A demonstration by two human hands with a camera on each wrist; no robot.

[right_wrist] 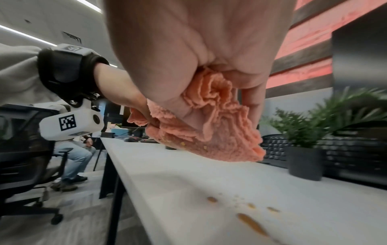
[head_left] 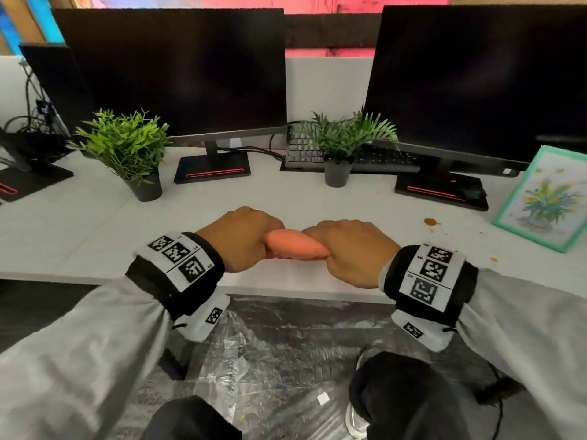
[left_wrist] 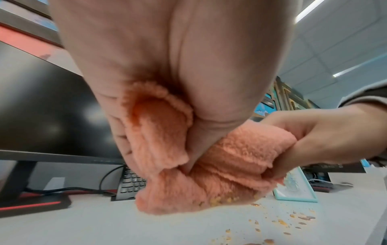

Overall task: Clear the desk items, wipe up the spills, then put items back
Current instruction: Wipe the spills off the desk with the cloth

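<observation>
The left hand (head_left: 244, 239) and the right hand (head_left: 352, 252) are gripping opposite ends of a bunched orange cloth (head_left: 293, 247), holding it just above the front edge of the white bench (head_left: 95, 230). Each grip is curling tightly round its end of the cloth; the fingers (left_wrist: 314, 140) of the right hand are wrapping the far end. In the left wrist view, yellow-brown crumbs are clinging to the underside of the cloth. A brown spill (head_left: 431, 222) and scattered crumbs (left_wrist: 301, 218) are lying on the bench to the right of the hands, near a teal-framed picture (head_left: 546, 198). Two potted plants (head_left: 127, 150) (head_left: 341, 144), two dark monitors (head_left: 178, 71) (head_left: 482, 81) and a keyboard (head_left: 301, 150) are standing toward the back of the bench.
</observation>
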